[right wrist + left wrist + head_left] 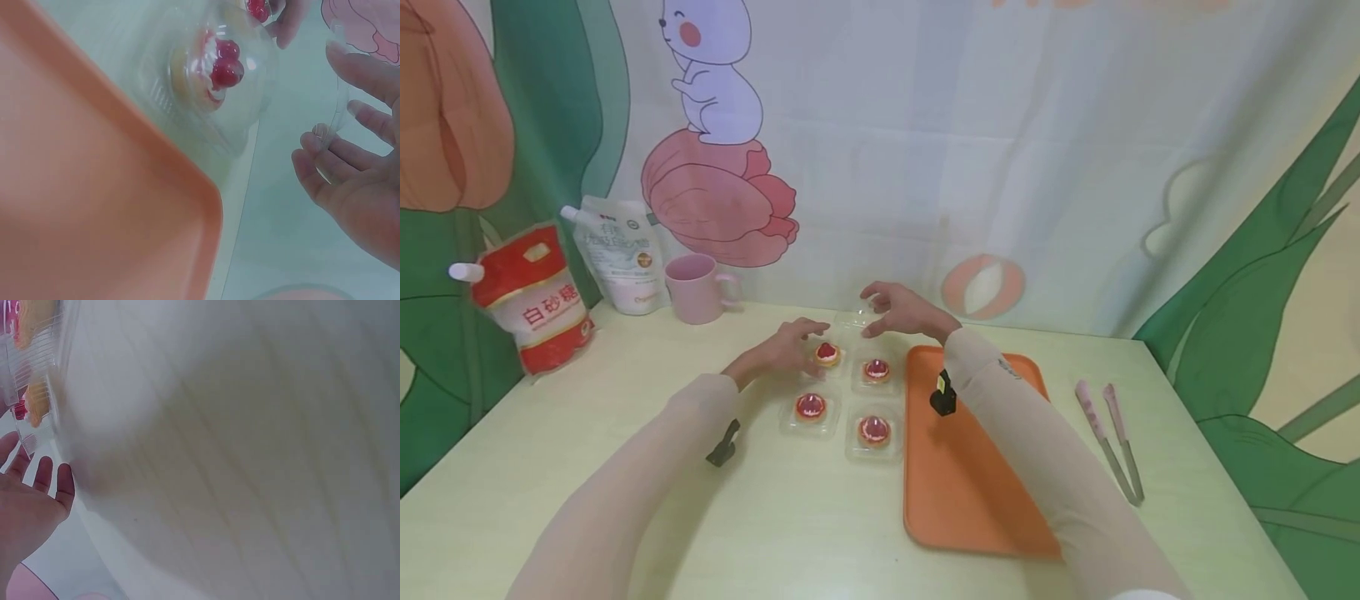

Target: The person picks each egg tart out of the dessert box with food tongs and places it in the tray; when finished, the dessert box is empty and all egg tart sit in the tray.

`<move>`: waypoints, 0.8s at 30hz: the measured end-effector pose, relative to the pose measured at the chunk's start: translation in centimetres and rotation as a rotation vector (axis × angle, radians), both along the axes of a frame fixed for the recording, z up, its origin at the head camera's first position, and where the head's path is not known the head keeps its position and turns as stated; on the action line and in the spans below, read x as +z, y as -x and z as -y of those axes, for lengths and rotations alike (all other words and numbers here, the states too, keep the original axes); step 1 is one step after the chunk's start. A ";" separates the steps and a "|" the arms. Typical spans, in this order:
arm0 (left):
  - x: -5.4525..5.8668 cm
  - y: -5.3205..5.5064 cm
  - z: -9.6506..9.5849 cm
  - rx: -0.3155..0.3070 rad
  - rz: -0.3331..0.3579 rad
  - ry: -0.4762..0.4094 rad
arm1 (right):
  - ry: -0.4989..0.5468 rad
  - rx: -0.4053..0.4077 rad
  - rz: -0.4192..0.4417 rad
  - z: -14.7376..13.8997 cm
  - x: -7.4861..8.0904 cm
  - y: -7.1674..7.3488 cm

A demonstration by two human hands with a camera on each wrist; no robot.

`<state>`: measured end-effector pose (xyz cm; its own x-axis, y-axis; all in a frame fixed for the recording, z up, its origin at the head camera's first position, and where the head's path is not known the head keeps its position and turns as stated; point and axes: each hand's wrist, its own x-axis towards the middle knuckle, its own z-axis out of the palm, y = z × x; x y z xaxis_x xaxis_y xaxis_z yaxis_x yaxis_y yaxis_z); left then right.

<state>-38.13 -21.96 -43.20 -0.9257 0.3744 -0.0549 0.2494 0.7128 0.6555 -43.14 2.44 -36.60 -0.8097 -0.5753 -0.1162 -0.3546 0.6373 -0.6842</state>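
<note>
A small fruit tart [827, 355] with red topping and white cream sits in a clear plastic box at the far left of a group of boxed tarts. My left hand [786, 346] is at this box, thumb and index finger spread to either side of it. In the left wrist view, the left fingers [44, 475] are at the box corner, the last two free of it. My right hand [904, 312] pinches a clear plastic lid [340, 106] between thumb and fingertips, raised behind the box. Whether the lid joins the box I cannot tell.
More tarts in clear boxes stand close by: one [876, 372] at right, two nearer. An orange tray [977, 500] lies under my right forearm. Two pink-handled utensils [1112, 442] lie at far right. A pink mug [694, 292], white pouch [625, 258] and red sugar bag [538, 304] stand back left.
</note>
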 end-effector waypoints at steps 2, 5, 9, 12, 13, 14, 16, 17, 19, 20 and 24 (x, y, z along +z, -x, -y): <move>0.1 -0.1 0.0 0.013 0.007 0.005 | 0.003 0.000 0.004 -0.1 0.0 -0.1; 0.2 -0.3 -0.1 0.030 0.016 0.012 | 0.008 -0.001 0.003 -0.1 0.0 -0.1; 0.4 -0.6 0.0 0.034 0.022 0.012 | 0.014 -0.002 -0.004 -0.2 -0.1 -0.1; 0.7 -0.9 0.4 0.027 0.028 -0.005 | 0.030 0.005 -0.011 0.0 -0.2 -0.3; 0.8 -0.9 0.6 0.025 0.029 -0.014 | 0.040 0.010 -0.014 0.1 -0.2 -0.4; 0.9 -0.9 0.8 0.021 0.029 -0.029 | 0.051 0.016 -0.018 0.2 -0.2 -0.4; 1.3 -1.1 1.3 0.023 0.028 -0.071 | 0.075 0.023 -0.021 0.5 -0.1 -0.5; 1.5 -1.1 1.6 0.029 0.021 -0.096 | 0.096 0.027 -0.009 0.6 -0.1 -0.5; 2.0 -1.3 2.1 0.049 -0.008 -0.145 | 0.146 0.035 0.032 0.8 0.0 -0.5; 2.3 -1.4 2.3 0.060 -0.036 -0.164 | 0.176 0.036 0.061 0.9 0.1 -0.6; 3.8 -1.9 2.3 0.094 -0.212 -0.201 | 0.300 0.026 0.186 1.2 0.5 -1.0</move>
